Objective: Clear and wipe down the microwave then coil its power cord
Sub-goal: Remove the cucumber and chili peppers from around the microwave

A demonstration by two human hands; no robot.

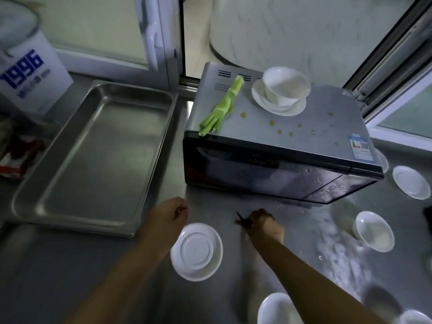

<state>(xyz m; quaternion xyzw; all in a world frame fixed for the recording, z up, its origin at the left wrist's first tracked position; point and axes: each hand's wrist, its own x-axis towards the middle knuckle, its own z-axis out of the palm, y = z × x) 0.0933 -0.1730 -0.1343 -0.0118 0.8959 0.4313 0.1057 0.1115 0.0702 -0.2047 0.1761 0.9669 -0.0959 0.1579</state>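
— Microwave: where is it?
— On the steel counter, right of the empty steel tray, door shut. Its top carries green stalks, then a white bowl on a saucer, then yellowish drops.
— The hands?
— In front of it. Left hand loosely curled beside an upturned white plate; right hand pinching something small and dark red, too blurred to name. More white dishes lie further right.
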